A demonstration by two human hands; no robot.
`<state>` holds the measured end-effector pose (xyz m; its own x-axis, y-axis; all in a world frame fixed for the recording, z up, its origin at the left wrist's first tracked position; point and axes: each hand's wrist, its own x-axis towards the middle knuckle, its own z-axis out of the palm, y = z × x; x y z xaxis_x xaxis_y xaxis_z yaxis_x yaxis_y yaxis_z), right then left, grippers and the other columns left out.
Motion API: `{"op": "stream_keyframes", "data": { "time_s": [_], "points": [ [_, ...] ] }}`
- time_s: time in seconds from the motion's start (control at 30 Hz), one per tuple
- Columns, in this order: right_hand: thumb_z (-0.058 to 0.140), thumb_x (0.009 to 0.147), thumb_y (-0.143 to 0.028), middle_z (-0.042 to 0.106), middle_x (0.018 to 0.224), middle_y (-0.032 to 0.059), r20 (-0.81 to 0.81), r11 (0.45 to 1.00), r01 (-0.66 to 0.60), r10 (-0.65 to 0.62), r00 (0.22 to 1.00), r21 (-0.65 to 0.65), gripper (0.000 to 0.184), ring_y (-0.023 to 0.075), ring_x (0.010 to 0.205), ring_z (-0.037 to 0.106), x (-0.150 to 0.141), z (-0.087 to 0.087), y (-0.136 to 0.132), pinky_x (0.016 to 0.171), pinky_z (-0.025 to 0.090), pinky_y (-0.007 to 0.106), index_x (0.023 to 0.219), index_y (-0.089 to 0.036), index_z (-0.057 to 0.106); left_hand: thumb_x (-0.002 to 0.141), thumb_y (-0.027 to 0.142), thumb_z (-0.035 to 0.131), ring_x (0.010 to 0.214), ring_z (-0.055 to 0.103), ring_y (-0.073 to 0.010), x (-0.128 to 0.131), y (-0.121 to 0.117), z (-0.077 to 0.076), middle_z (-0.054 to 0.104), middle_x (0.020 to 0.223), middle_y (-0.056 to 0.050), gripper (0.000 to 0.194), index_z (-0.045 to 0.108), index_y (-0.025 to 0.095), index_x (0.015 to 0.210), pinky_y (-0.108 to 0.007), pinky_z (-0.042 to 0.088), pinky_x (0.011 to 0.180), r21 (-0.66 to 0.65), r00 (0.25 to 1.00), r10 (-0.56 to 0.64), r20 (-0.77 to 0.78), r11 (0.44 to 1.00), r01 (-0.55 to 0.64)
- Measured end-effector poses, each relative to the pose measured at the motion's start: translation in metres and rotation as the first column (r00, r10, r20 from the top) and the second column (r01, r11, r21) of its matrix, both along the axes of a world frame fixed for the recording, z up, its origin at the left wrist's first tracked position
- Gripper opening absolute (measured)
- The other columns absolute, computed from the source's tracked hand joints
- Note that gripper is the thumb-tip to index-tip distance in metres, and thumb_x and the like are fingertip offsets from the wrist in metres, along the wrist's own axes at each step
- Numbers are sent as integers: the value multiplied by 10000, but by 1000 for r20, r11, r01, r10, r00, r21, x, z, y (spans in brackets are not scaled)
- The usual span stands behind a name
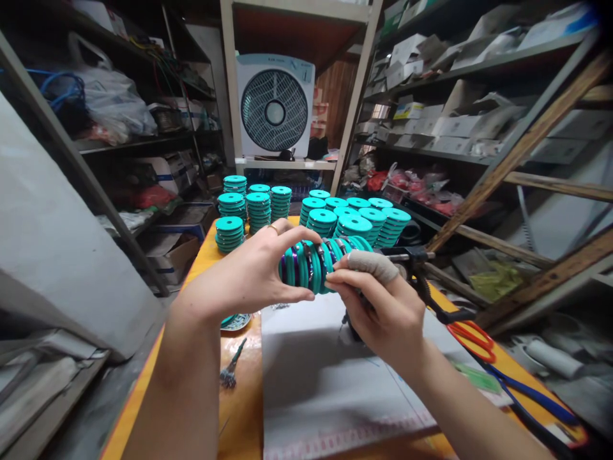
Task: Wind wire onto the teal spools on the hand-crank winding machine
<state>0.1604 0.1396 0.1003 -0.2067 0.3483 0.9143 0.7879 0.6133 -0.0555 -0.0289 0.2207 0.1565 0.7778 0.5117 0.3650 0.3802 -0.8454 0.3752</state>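
Note:
A row of teal spools (302, 267) lies sideways over the table, with dark and purple shiny strands wound between the flanges. My left hand (256, 265) curls around its left end, index finger over the top and thumb below. On the right side of the row, my right hand (383, 300) pinches thumb and fingers together against the spools. Whatever is between those fingertips is too small to make out. A grey cloth cover (371, 263) wraps one right finger. Behind the right hand, a dark metal holder (414, 255) with a rod stands in line with the row.
Several stacks of teal spools (353, 225) stand at the table's back. White paper (306, 383) covers the middle of the yellow table (138, 409). Red-handled scissors (474, 342) and blue-handled pliers (536, 396) lie at right, a small wire bundle (232, 367) at left. A box fan (274, 108) faces me.

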Motion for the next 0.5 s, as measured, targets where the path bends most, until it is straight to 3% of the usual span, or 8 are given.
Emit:
{"op": "stream_keyframes", "data": {
  "time_s": [0.13,0.4,0.5],
  "points": [
    [597,805,-41,606,942,59,-103,994,-49,39,994,-94,196,163,906,582,-2,7,-2,797,496,310,933,-186,626,685,407,719,1043,492,-206,1,-1,1,484,1117,-33,599,472,307,1222,-325,423,881,-23,1000,0,8,1000,0],
    [561,814,-10,584,980,82,35,995,-5,9,999,-98,210,174,913,547,-1,3,-2,801,471,329,964,-155,588,700,415,703,1037,485,-198,1,-3,2,475,1107,-27,592,459,318,1231,-315,418,871,-19,1000,22,-19,1000,-23],
    [574,817,-26,581,963,69,-36,990,-36,31,999,-135,187,164,909,552,-1,6,-3,800,475,315,944,-164,589,696,423,705,1024,487,-202,0,-4,2,477,1091,-28,590,463,322,1225,-320,422,857,-13,1000,24,-17,1000,-24]
  ]
}}
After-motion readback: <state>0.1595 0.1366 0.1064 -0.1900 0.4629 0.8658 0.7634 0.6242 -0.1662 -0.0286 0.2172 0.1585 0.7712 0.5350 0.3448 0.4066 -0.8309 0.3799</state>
